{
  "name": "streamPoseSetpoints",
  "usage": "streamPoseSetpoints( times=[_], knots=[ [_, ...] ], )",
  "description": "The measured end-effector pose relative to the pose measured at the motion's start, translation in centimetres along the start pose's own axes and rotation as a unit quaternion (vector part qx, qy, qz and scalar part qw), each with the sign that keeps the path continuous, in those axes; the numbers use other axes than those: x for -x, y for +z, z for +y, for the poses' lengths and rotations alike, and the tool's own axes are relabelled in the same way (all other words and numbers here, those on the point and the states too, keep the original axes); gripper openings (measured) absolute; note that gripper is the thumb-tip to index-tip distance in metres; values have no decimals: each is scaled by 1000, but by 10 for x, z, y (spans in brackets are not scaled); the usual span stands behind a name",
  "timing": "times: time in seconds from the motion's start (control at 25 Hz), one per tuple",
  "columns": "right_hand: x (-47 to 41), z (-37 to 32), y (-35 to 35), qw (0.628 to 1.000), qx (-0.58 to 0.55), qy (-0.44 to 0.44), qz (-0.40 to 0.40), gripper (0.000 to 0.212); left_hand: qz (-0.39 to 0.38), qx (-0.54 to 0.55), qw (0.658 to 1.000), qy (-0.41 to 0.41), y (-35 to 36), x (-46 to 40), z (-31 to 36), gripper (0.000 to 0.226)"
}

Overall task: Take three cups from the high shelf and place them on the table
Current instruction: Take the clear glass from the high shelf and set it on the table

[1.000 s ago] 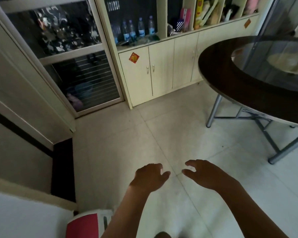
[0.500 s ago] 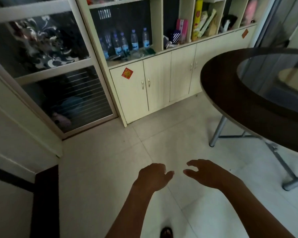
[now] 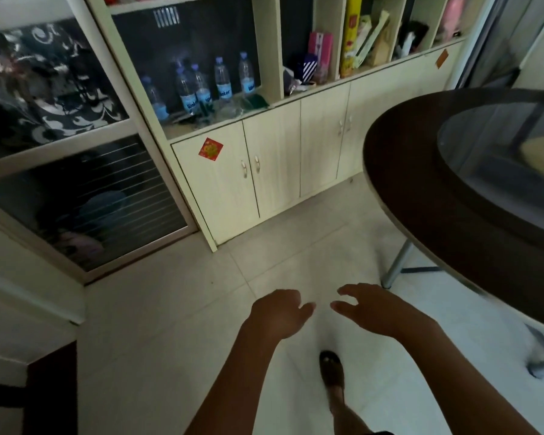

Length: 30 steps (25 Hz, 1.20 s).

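Head view; my left hand (image 3: 278, 313) is held out low at about 6 o'clock, palm down, its grip loosely curled with the thumb free, nothing in it; my right hand (image 3: 379, 310) is just beside it toward 5 o'clock, its grip spread open with fingers fanned, nothing in it either; the two are near each other but apart, both over pale floor tiles (image 3: 170, 309). Below them, one foot in a dark shoe (image 3: 331, 368) stands on the tiles.

The round dark desk (image 3: 421, 189) fills 3 o'clock, its edge well above my right hand; a glass turntable (image 3: 496, 146) lies on its top; a grey metal leg (image 3: 398, 265) reaches the floor beneath.

At 12 o'clock stands a cream cabinet (image 3: 274, 164) with shut lower doors and a red sticker (image 3: 210, 148) on the leftmost door; the open shelf above holds water bottles (image 3: 222, 81) in a row, and toward 1 o'clock boxes and books (image 3: 352, 39) stand upright or lean. At 10 o'clock is a glass sliding door (image 3: 85, 199).

The cups: I cannot make out any here; whatever shelf lies higher is cut off by the top edge.
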State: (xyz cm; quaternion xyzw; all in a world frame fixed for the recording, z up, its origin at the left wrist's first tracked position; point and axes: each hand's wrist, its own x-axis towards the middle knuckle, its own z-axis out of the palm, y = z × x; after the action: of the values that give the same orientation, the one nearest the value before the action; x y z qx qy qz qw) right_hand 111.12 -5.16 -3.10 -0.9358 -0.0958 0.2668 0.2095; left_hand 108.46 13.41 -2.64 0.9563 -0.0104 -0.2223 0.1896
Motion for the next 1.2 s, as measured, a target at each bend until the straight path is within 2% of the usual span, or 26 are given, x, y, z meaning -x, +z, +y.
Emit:
streamPoseSetpoints(
  times=[0.36, 0.6, 0.84, 1.2],
  knots=[
    [-159, 24, -132, 998, 63, -29, 5, 57, 8, 10, 1000, -26, -83, -169, 38, 52],
    [-231, 25, -184, 997, 64, -44, -12, 56, 29, 22, 998, -41, -123, -247, 45, 49],
    [-318, 24, -226, 998, 46, -37, -23, 56, 15, 19, 999, -24, -168, -345, 40, 49],
    [-462, -8, -318, 1000, 6, -12, 3, 55, 13, -29, 999, 10, -280, -495, 11, 50]
  ],
)
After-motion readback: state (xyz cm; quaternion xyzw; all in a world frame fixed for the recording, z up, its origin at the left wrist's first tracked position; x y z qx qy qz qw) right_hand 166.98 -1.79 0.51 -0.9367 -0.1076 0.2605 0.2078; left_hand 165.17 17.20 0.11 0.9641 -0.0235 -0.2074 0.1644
